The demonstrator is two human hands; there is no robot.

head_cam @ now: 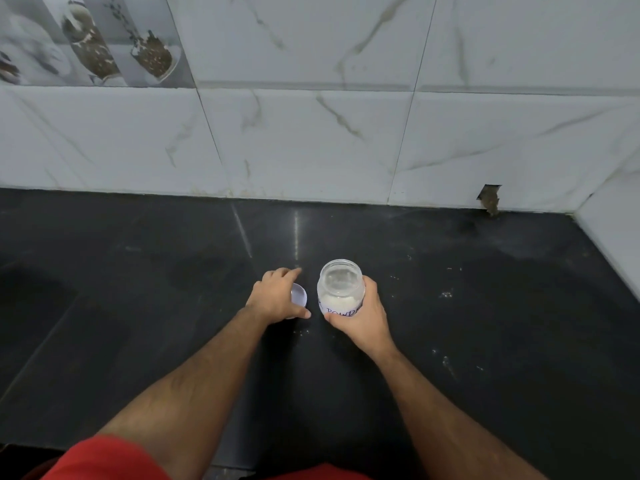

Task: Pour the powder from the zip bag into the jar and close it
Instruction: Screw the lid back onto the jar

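Just below the middle of the frame, my right hand [362, 315] wraps its curled fingers round the clear round jar [341, 287], which stands upright and lidless on the black stone counter [138, 306] with white powder [337, 300] in its lower part. Just left of it, my left hand [277, 296] holds the pale round lid [299, 295], thumb and fingers curled over its edge, tilted.

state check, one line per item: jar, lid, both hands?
jar: upright on the counter, open, no lid on, partly filled with white powder
lid: off the jar, in the left hand
left hand: holds the lid
right hand: grips the jar's side
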